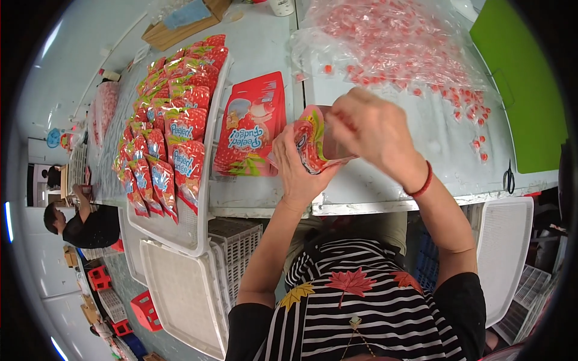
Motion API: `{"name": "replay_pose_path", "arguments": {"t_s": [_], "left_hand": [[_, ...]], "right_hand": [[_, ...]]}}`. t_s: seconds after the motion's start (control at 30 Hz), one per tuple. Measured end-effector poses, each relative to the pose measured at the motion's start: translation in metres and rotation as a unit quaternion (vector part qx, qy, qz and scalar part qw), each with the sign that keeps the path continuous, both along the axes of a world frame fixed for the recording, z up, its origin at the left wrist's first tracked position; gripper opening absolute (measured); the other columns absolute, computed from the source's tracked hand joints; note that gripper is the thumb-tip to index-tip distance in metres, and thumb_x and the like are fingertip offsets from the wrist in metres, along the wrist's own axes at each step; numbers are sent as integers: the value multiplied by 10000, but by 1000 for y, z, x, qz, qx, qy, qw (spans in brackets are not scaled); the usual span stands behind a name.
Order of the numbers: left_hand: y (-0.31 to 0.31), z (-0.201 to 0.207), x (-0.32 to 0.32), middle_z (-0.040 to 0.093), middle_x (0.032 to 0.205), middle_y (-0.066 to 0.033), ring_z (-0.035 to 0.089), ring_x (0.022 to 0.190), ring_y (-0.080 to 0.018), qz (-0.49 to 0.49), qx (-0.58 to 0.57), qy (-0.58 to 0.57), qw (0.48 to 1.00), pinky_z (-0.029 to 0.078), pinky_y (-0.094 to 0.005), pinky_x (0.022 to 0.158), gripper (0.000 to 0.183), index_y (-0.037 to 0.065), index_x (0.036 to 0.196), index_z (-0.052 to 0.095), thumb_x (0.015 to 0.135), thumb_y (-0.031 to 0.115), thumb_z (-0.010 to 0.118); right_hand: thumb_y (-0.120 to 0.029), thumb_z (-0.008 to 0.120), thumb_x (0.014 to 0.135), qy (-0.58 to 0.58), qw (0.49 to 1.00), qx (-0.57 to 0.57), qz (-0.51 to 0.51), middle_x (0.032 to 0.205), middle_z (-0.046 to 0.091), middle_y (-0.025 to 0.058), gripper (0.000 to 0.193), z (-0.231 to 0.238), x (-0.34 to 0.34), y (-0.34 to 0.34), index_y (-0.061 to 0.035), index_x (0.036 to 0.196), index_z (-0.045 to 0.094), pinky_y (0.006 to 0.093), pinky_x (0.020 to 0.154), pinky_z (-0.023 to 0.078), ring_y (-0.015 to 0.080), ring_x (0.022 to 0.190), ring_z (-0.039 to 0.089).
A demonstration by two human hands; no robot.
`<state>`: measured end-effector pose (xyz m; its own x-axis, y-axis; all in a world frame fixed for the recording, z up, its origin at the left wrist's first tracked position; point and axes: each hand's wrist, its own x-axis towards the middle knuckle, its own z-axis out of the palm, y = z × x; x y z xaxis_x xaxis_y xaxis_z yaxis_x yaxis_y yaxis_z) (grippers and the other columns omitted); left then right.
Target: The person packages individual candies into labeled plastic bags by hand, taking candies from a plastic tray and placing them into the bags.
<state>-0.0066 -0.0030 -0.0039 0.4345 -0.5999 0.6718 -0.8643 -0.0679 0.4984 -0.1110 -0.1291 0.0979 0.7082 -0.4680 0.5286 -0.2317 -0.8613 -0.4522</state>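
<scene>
My left hand (296, 173) grips a red and green printed pouch (311, 141), its fingers on one side and thumb below. The pouch is tilted, with its mouth spread toward the right. At that mouth my right hand (376, 129) is closed, with curled fingers slightly blurred; whatever they hold is hidden. Beside my left hand lies a stack of flat red pouches (253, 123). Past my right hand, small red wrapped candies (463, 99) spill across the table from a large clear plastic bag (385, 36).
Rows of plump red pouches (162, 135) fill a white tray (208, 135) at the left. Black scissors (509, 179) lie near the right front edge, beside a green board (518, 78). A wooden box (180, 27) stands far left. Another person (90, 222) works further left.
</scene>
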Motion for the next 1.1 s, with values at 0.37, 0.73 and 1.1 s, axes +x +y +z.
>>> {"name": "replay_pose_path", "arguments": {"t_s": [0.37,0.73,1.1], "left_hand": [[-17,-5,-14,424,1226,-243,425,1067,-413,-42,-12,55,998,331,-495,937,979,-36,1354,263,585,218,813],[-25,-4,-18,404,1267,-232,422,1139,-401,-19,-48,138,989,352,-490,958,1146,-27,1381,215,528,306,904],[0,6,8,285,1405,-181,360,1275,-290,7,-155,341,927,359,-407,1046,1209,16,1434,153,515,165,925]], "right_hand": [[-333,563,883,-1,1000,-8,17,789,647,152,363,-15,18,22,2,789,665,392,648,508,313,691,607],[-192,414,974,-172,960,191,105,832,633,166,276,-2,17,-1,12,952,598,341,661,491,267,752,637],[-304,659,846,117,973,1,-198,1034,584,126,358,-109,-82,-42,-101,1133,592,397,660,514,329,786,627]]}}
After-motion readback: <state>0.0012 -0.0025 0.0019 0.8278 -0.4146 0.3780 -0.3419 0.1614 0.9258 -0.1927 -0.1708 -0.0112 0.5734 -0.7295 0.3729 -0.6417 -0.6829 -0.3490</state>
